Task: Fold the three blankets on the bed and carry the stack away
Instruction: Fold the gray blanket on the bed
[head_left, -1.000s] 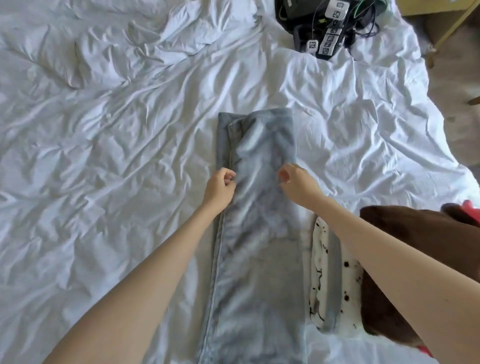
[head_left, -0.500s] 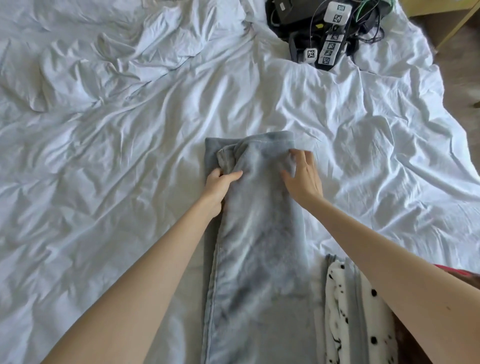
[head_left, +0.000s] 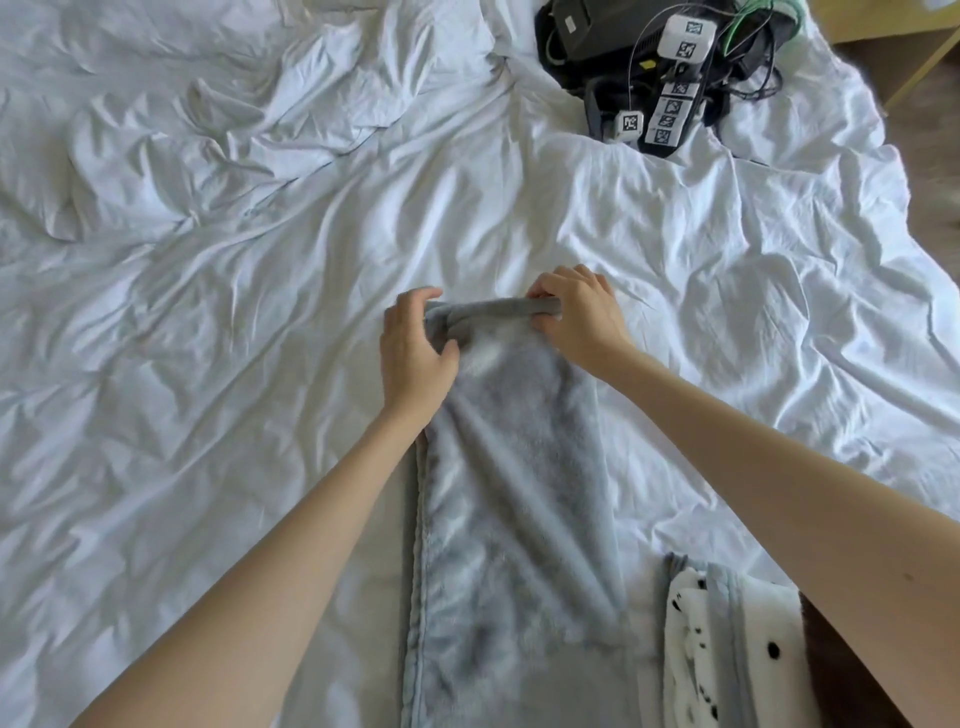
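Nearest the camera, two bare forearms reach out over a bed (head_left: 218, 415) covered by a crumpled white sheet. At the lower right edge lies a folded white blanket with black spots (head_left: 727, 644), with a grey strip along it and a dark brown blanket (head_left: 841, 670) just beside it, partly behind the right forearm. Down the middle of the bed runs a grey fleece blanket (head_left: 514, 519), folded into a long narrow strip that leaves the bottom edge of the view. At its far end the left hand (head_left: 415, 358) is closed on the left corner and the right hand (head_left: 582, 317) is pinched on the right corner, the end edge rolled up between them. Beyond, the sheet is bunched into heavy creases toward the upper left. At the far top sits a black pile of devices and cables (head_left: 654, 67) with white tags bearing square black markers. In the upper right corner, wooden floor (head_left: 930, 150) and pale wooden furniture (head_left: 883, 21) show past the bed.
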